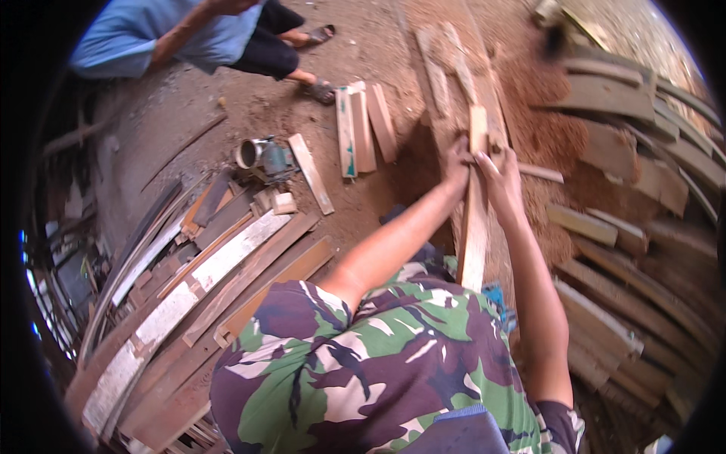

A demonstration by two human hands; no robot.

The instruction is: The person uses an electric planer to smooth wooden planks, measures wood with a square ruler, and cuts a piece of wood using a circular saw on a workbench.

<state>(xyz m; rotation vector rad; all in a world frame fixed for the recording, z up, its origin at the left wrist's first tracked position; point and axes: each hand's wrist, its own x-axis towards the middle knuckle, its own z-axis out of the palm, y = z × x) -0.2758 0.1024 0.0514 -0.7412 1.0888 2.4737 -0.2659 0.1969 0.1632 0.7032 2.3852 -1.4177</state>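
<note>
Gripping the pale wooden strip [475, 208] between them, the left hand [457, 160] and the right hand [501, 168] are closed on its edges; firm, even pressure should keep it steady. Beneath them is a long plank [440, 17]; beside the right hand, sawdust [558, 136]; beyond the left hand, dirt floor [257, 102] and a person in blue [178, 38].

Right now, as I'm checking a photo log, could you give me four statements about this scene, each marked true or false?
1. The left hand and right hand both touch one long, pale wooden bar. True.
2. The other person's cloth shirt is red. False: the cloth shirt is light blue.
3. Loose reddish-brown sawdust lies right of the bar. True.
4. A teal device with a round metal opening sits right of both hands. False: that device sits left.
</note>
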